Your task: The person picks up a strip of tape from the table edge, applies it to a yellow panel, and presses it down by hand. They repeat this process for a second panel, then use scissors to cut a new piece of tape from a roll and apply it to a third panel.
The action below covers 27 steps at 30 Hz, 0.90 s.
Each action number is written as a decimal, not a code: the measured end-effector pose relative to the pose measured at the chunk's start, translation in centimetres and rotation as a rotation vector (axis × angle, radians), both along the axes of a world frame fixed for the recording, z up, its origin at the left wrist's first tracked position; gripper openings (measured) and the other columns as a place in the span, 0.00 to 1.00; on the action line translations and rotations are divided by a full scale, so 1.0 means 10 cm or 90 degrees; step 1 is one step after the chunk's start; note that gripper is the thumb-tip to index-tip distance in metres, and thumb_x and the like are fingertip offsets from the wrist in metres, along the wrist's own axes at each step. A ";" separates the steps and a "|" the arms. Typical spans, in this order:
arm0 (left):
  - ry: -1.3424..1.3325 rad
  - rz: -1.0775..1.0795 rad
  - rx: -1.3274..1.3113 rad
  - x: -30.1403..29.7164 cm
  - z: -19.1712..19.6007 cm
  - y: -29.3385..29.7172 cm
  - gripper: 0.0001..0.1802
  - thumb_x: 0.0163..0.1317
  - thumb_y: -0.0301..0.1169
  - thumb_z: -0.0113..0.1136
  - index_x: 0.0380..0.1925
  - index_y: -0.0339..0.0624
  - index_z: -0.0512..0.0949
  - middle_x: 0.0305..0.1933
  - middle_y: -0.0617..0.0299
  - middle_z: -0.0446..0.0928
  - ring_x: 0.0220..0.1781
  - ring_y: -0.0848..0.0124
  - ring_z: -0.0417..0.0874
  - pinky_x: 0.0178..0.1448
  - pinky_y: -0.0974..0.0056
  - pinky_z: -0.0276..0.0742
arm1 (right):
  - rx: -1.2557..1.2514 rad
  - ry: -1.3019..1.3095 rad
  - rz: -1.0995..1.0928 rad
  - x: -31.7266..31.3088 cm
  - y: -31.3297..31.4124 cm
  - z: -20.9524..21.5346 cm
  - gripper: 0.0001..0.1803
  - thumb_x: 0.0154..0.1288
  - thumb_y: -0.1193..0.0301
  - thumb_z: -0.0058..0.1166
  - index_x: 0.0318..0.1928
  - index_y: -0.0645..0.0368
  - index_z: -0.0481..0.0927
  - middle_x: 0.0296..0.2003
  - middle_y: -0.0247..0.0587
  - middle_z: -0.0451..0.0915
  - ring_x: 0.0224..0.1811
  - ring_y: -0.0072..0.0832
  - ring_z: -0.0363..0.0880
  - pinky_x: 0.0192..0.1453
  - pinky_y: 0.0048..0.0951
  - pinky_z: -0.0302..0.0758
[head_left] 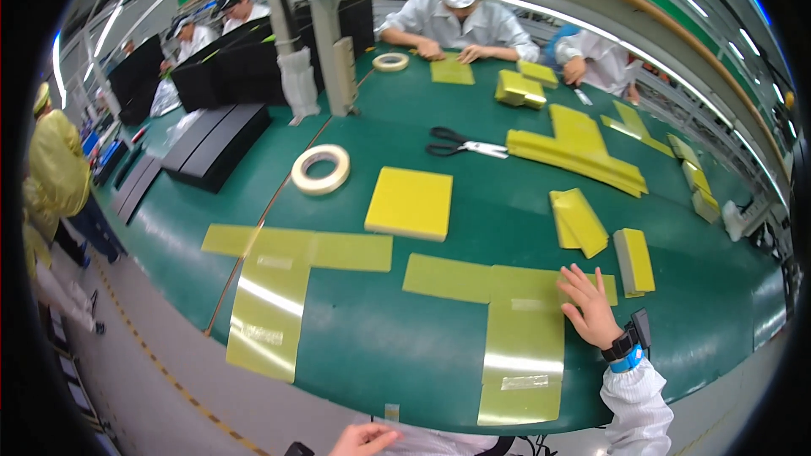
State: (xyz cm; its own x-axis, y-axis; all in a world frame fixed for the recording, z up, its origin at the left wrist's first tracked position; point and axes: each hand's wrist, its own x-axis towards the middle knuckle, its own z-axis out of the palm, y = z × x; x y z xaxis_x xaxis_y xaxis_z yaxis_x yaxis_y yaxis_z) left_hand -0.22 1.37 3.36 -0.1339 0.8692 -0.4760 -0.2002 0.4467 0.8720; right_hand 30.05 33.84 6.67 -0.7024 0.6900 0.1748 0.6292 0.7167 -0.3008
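Observation:
My right hand [589, 307], fingers spread, rests at the right arm of a flat T-shaped yellow sheet [524, 338] with clear tape strips on it. At the lower edge my left hand [365, 439] has thumb and fingers pinched together; whatever they hold, if anything, cannot be made out. Just above it, a small piece of clear tape [392, 411] sticks at the table's front edge. A second T-shaped yellow sheet [270, 304] lies to the left. Beyond both is a square yellow stack [410, 203]. A narrow yellow block [634, 262] stands right of my right hand.
The green table [380, 312] also bears a tape roll [321, 170], black-handled scissors [465, 145], loose yellow pieces [579, 221] and stacked yellow sheets [579, 149]. Black boxes [216, 145] lie at the left. Across the table, a co-worker's hands [452, 52] handle a yellow sheet.

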 end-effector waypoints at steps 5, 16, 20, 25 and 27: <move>-0.082 0.029 -0.050 -0.04 -0.10 -0.05 0.11 0.65 0.32 0.60 0.33 0.32 0.81 0.28 0.65 0.80 0.31 0.78 0.77 0.35 0.72 0.72 | 0.045 0.109 -0.036 -0.60 0.30 0.69 0.12 0.61 0.71 0.57 0.45 0.59 0.80 0.44 0.43 0.82 0.50 0.42 0.78 0.61 0.44 0.66; -0.067 -0.079 -0.078 -0.16 -0.20 0.02 0.13 0.64 0.33 0.61 0.40 0.33 0.83 0.37 0.63 0.84 0.39 0.78 0.79 0.44 0.71 0.74 | 0.021 0.227 -0.030 -2.34 1.93 -0.45 0.21 0.66 0.64 0.50 0.57 0.57 0.74 0.59 0.45 0.72 0.59 0.45 0.69 0.60 0.45 0.67; -0.007 -0.158 -0.112 -0.27 -0.35 0.01 0.14 0.63 0.35 0.62 0.41 0.35 0.83 0.39 0.62 0.84 0.41 0.76 0.79 0.46 0.69 0.74 | 0.079 0.168 -0.047 -2.84 1.95 -0.53 0.25 0.70 0.57 0.44 0.63 0.52 0.68 0.62 0.38 0.71 0.63 0.38 0.66 0.60 0.54 0.59; -0.047 -0.208 -0.109 -0.31 -0.41 0.09 0.14 0.63 0.36 0.62 0.41 0.35 0.83 0.40 0.61 0.84 0.41 0.75 0.79 0.46 0.69 0.75 | 0.161 0.146 -0.087 -2.86 2.07 -0.37 0.21 0.69 0.51 0.43 0.55 0.47 0.75 0.32 0.40 0.82 0.43 0.38 0.77 0.43 0.43 0.63; -0.067 -0.215 -0.116 -0.33 -0.42 0.09 0.14 0.63 0.36 0.62 0.41 0.36 0.83 0.40 0.61 0.84 0.41 0.75 0.80 0.46 0.69 0.75 | 0.104 0.004 -0.182 -2.95 1.98 -0.27 0.22 0.68 0.48 0.44 0.52 0.46 0.77 0.24 0.41 0.81 0.32 0.41 0.79 0.42 0.41 0.65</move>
State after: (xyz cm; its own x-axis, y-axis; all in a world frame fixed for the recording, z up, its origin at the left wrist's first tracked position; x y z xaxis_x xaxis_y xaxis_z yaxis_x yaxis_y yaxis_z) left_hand -3.55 2.27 -0.86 0.2035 0.7560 -0.6222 -0.1001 0.6482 0.7549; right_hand 0.58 53.67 4.02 -0.4833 0.8214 0.3027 0.8103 0.5506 -0.2003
